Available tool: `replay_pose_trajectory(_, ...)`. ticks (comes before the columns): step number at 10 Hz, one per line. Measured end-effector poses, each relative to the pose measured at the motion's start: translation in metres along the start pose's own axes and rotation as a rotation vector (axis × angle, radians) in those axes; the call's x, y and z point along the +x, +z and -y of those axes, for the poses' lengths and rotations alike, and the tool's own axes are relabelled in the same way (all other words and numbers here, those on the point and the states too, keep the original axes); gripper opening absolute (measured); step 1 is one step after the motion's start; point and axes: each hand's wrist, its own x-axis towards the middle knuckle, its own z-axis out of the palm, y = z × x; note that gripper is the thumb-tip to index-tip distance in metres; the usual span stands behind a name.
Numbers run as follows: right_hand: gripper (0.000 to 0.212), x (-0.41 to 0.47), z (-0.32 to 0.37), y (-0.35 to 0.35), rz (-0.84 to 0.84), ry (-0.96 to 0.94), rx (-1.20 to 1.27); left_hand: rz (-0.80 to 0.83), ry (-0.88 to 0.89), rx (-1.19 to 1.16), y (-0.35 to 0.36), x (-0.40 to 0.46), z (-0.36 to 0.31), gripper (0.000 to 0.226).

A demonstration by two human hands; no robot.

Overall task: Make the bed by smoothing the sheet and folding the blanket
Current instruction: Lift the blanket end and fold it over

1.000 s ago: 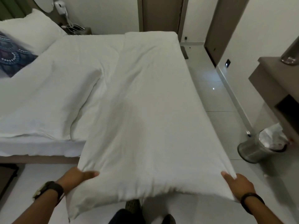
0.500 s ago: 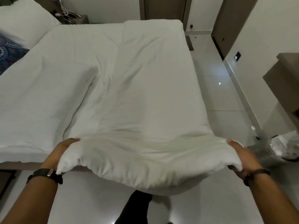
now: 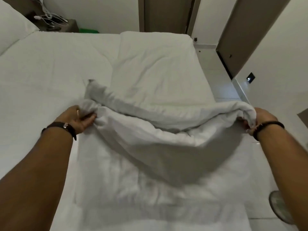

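Blanket (image 3: 160, 134) apparently gripped by both hands (image 3: 78, 118).

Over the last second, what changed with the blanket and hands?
Both hands carried the blanket's near edge from off the foot of the bed forward over the mattress, folding it onto itself; the camera followed. The left hand and right hand kept their grip on the two corners, nothing let go. The sheet and the far part of the blanket stayed flat.

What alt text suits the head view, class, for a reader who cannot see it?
Two hands, left and right, each grip a corner of a white blanket, carrying its sagging edge over the bed. A pillow lies far left.
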Motion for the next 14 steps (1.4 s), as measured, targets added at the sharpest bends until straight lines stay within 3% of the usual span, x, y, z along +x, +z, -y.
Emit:
replay_pose_trajectory(1, 0.039, 0.032, -0.024, 0.048, -0.155, -0.164, -0.401, -0.194, 0.384, 0.995, 0.036, 0.052, 0.028, 0.072)
replay_pose_trajectory(2, 0.055, 0.034, -0.064, 0.087, -0.134, -0.455, -0.777, -0.117, 0.716, 1.697, 0.039, 0.079, 0.057, 0.074)
replay_pose_trajectory(3, 0.060, 0.038, -0.108, 0.129, 0.188, -0.717, -1.409, 0.279, 0.946, 2.161, 0.067, 0.114, 0.096, 0.068)
replay_pose_trajectory(4, 0.066, 0.061, -0.113, 0.151, 0.280, -0.722, -1.741, 0.404, 0.892, 2.435, 0.094, 0.136, 0.109, 0.069)
replay_pose_trajectory(5, 0.050, 0.092, -0.108, 0.154, 0.303, -0.550, -2.012, 0.367, 0.817, 2.647, 0.117, 0.166, 0.106, 0.061)
replay_pose_trajectory(6, 0.028, 0.101, -0.088, 0.148, 0.193, -0.667, -2.014, 0.337, 0.796, 2.552, 0.116, 0.175, 0.082, 0.064)
replay_pose_trajectory(7, 0.021, 0.124, -0.052, 0.159, -0.088, -1.067, -1.866, 0.220, 0.796, 2.371, 0.131, 0.184, 0.035, 0.083)
replay_pose_trajectory(8, 0.024, 0.136, -0.044, 0.178, -0.231, -1.098, -1.761, 0.068, 0.848, 2.362, 0.150, 0.196, 0.017, 0.082)
replay_pose_trajectory(9, 0.048, 0.124, -0.086, 0.209, -0.144, -0.921, -1.561, 0.023, 1.305, 2.176, 0.150, 0.211, 0.051, 0.076)
replay_pose_trajectory(10, 0.065, 0.112, -0.135, 0.193, 0.079, -0.913, -1.546, 0.194, 1.471, 2.050, 0.110, 0.205, 0.107, 0.087)
replay_pose_trajectory(11, 0.094, 0.151, -0.166, 0.102, 0.144, -0.731, -1.695, 0.283, 1.239, 2.234, 0.039, 0.218, 0.148, 0.109)
replay_pose_trajectory(12, 0.103, 0.187, -0.165, 0.058, 0.012, -0.454, -1.595, 0.206, 1.215, 2.208, 0.025, 0.246, 0.140, 0.114)
replay_pose_trajectory(13, 0.105, 0.200, -0.180, 0.045, -0.021, -0.328, -1.512, 0.167, 1.255, 2.204, 0.040, 0.267, 0.140, 0.118)
replay_pose_trajectory(14, 0.106, 0.200, -0.186, 0.056, -0.003, -0.337, -1.553, 0.154, 1.272, 2.216, 0.040, 0.268, 0.149, 0.118)
